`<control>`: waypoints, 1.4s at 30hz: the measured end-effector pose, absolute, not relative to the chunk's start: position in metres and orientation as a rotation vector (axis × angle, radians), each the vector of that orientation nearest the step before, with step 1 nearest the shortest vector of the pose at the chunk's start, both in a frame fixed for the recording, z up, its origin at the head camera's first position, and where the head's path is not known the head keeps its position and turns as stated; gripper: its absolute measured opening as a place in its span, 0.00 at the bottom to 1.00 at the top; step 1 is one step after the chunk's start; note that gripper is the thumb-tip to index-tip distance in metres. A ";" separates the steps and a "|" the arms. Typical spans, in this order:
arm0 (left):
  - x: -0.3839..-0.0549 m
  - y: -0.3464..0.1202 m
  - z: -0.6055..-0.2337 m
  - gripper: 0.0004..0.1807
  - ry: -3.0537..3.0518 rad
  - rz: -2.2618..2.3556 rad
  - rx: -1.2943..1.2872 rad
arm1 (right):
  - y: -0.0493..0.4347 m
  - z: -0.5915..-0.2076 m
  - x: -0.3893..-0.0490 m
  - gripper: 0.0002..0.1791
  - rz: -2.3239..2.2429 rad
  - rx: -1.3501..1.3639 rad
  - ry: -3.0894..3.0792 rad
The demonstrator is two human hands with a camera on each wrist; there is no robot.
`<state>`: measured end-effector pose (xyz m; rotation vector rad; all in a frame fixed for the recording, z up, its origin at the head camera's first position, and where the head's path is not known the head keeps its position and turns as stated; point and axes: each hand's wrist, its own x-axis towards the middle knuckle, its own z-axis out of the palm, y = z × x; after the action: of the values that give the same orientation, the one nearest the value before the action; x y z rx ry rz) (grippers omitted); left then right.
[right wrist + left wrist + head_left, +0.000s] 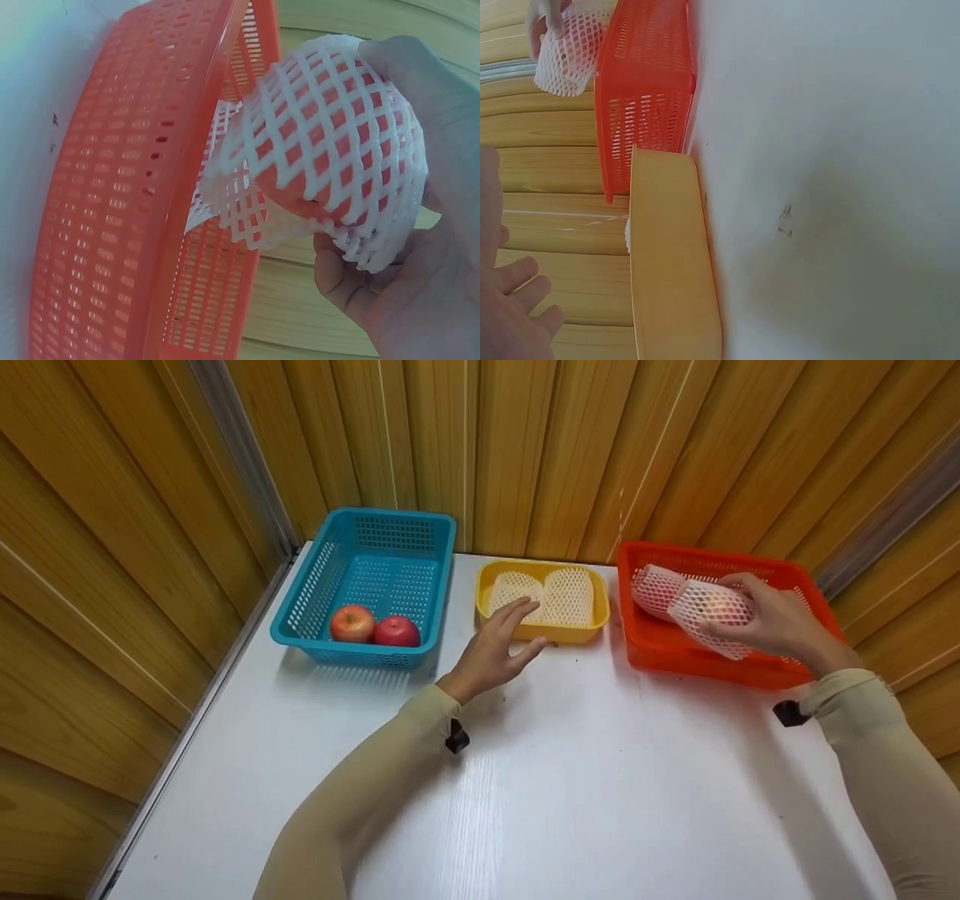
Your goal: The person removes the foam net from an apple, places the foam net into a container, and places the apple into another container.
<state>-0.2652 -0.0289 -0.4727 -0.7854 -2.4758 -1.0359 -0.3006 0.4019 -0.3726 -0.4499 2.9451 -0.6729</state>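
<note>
White-netted apple (721, 607) fills curled fingers (343, 283) of the right hand (781, 621).

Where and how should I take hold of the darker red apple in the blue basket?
Come from above and probably grip the darker red apple round its upper sides: it is round with its top uncovered, while the blue basket's near wall and the paler apple crowd its front and left.

Bare left hand (495, 649) with fingers extended, its thumb spread apart, left arm (360, 772) in beige cloth slanting forward, bare right hand (780, 622) curled in a grip, right arm (870, 742) likewise clad.
</note>
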 end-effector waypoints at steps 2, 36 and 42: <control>-0.265 -0.031 -0.473 0.35 -2.468 -1.042 -0.789 | 0.400 -0.373 -0.299 0.50 -0.667 -0.466 2.947; -0.249 -0.054 -0.473 0.25 -2.477 -1.163 -0.695 | 0.359 -0.375 -0.276 0.47 -0.704 -0.625 2.930; -0.247 -0.057 -0.473 0.26 -2.491 -1.167 -0.637 | 0.350 -0.373 -0.274 0.49 -0.702 -0.630 2.900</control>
<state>-0.2471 -0.0574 -0.4727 -0.6370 -2.4909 -1.1666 -0.2736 0.3503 -0.3732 -0.6302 2.8996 -0.7022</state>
